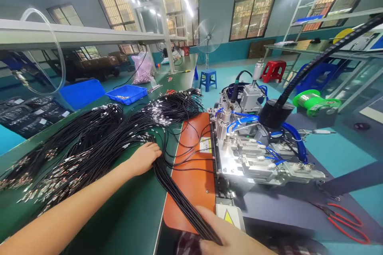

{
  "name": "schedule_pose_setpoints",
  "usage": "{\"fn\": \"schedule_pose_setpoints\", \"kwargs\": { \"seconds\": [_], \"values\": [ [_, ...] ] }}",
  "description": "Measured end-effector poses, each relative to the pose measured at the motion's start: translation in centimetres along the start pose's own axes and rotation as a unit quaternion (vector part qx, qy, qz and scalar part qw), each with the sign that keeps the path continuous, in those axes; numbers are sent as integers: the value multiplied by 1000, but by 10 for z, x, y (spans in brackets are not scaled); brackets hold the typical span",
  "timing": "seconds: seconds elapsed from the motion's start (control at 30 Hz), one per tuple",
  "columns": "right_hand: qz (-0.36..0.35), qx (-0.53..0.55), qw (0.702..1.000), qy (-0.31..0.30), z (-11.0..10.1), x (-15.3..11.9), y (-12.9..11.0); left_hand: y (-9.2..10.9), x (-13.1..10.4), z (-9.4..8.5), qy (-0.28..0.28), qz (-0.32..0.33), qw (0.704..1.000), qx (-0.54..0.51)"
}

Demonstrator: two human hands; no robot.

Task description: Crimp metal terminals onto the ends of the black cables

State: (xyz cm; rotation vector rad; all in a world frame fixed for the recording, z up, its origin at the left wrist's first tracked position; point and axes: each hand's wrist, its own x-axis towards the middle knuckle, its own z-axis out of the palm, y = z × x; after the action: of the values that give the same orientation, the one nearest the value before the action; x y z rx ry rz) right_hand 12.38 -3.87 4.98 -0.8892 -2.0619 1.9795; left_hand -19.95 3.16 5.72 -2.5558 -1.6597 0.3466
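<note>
A bundle of black cables runs between my two hands, slanting across the orange plate at the bench edge. My left hand is closed around its far end, where short light-coloured tips poke out past the fingers. Near the bottom of the view my right hand is wrapped round the lower part of the same bundle. Beyond and left of my left hand, large heaps of black cables lie on the green bench, with silvery and coppery ends showing. Several loose cables trail over the orange plate.
To the right stands a metal machine with blue air hoses. Red-handled scissors lie on its grey table. A blue tray and a pink-tinted bag sit farther along the bench. A green spool is beyond the machine.
</note>
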Motion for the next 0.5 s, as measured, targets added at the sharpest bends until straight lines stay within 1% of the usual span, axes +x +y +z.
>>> {"fn": "schedule_pose_setpoints", "kwargs": {
  "seconds": [0.1, 0.2, 0.27, 0.33, 0.4, 0.5],
  "values": [
    [54, -53, 997, 0, 18, 19, -4, -10, -1, 0, 0, -27, 999, 28],
    [58, -117, 991, 2, 29, 24, -4, -11, -3, 3, -12, -34, 998, 44],
    [46, -123, 991, 5, 30, 18, 0, -4, -6, 6, -19, -32, 998, 46],
    [46, -95, 994, 19, 28, 6, 8, 8, -10, 9, -23, -32, 998, 46],
    [75, -66, 994, 32, 25, -5, 20, 20, -13, 11, -25, -38, 998, 45],
    [129, -32, 991, 19, 22, -17, 44, 30, -14, 14, -21, -51, 998, 42]
  ]
}}
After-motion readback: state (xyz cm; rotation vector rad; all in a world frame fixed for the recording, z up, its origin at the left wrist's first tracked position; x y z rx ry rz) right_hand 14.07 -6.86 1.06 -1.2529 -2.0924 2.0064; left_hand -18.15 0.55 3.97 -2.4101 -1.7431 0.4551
